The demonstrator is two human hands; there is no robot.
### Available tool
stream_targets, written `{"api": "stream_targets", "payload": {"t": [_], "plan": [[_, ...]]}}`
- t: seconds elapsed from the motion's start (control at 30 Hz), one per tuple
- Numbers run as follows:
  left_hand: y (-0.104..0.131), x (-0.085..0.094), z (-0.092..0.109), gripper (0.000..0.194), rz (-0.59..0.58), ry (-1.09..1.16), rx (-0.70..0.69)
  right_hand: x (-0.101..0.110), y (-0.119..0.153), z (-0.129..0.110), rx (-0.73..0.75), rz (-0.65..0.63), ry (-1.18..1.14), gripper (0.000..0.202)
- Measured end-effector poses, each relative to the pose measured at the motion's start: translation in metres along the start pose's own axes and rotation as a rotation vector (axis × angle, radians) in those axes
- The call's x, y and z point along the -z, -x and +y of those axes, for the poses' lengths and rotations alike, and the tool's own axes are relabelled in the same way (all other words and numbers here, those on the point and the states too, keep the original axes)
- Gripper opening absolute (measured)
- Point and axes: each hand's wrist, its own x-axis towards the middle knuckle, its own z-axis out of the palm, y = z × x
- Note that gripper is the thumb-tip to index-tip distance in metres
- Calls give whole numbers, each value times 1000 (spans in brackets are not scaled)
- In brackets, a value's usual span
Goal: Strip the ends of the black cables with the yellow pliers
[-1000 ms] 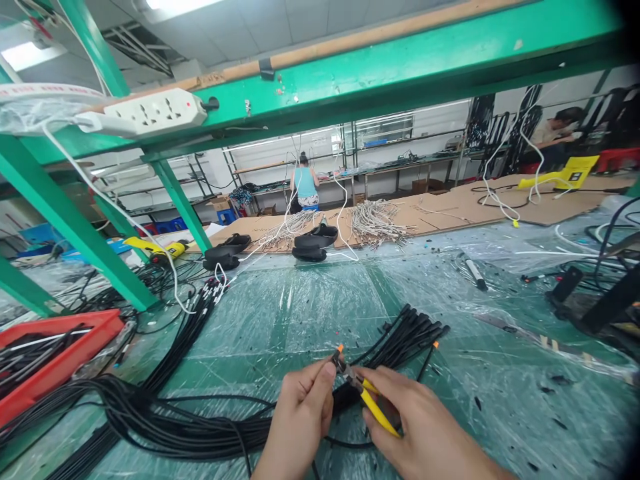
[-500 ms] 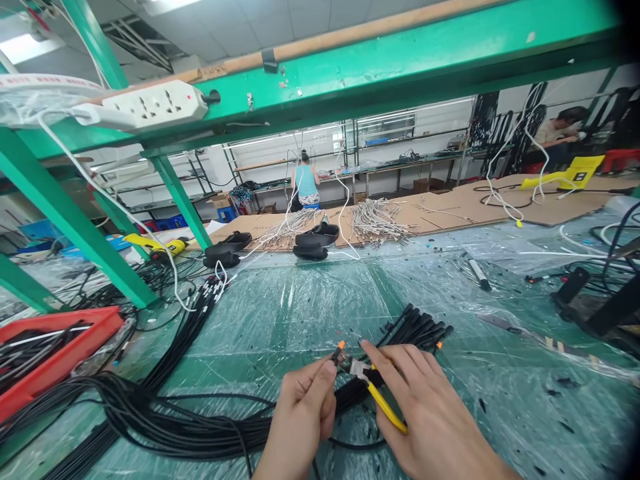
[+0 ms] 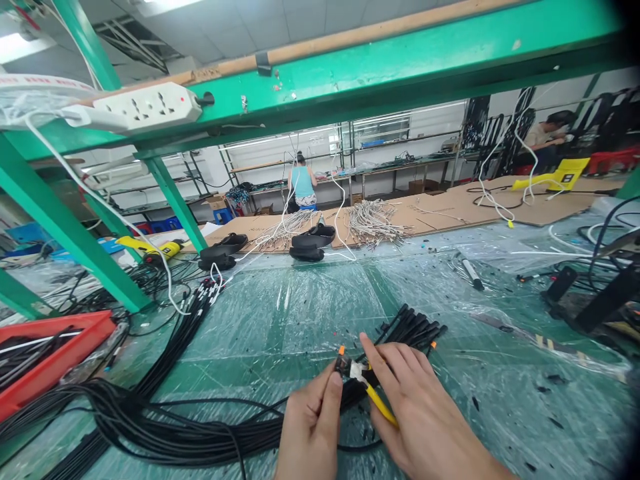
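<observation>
Thumb and fingers of my left hand (image 3: pixel 314 417) pinch a black cable whose orange tip (image 3: pixel 341 350) points up. My right hand (image 3: pixel 417 400) is wrapped round yellow-handled cutters (image 3: pixel 381 404), its index finger stretched forward. The metal jaws (image 3: pixel 356 371) are at the cable just below the orange tip. Under and behind both hands runs a bundle of black cables (image 3: pixel 190 427), its thicker black ends (image 3: pixel 413 325) fanned out beyond my right hand. Another orange tip (image 3: pixel 433 345) shows beside those ends.
A red bin (image 3: pixel 95 330) of cables stands at the left. Black sandals (image 3: pixel 313 241) and pale wire bundles (image 3: pixel 377 223) lie toward the cardboard (image 3: pixel 440 212). A green beam (image 3: pixel 350 73) with a power strip (image 3: pixel 150 107) crosses above. Two people sit in the background.
The cutter jaws have come up against the cable near its orange tip. My left hand has shifted slightly right, and the view has moved a little.
</observation>
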Motion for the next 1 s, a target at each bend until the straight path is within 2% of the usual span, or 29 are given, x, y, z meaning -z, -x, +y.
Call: {"api": "stream_targets", "payload": {"t": [0.2,0.5,0.57,0.77,1.0], "plan": [[-2,2,-3,40,32,-121,-99,-2,1,5,58,-48,35,64],[-4,5,-6,51,2,-210,-115,-1,3,1,-13,-248,-65,60],[-5,5,-5,51,-1,-230,-123,0,3,0,-10,-224,-81,58],[-6,8,-4,45,-51,-243,-126,6,-2,0,-28,-28,20,57],[-10,21,8,39,-265,-246,19,3,0,9,58,-87,19,61]]}}
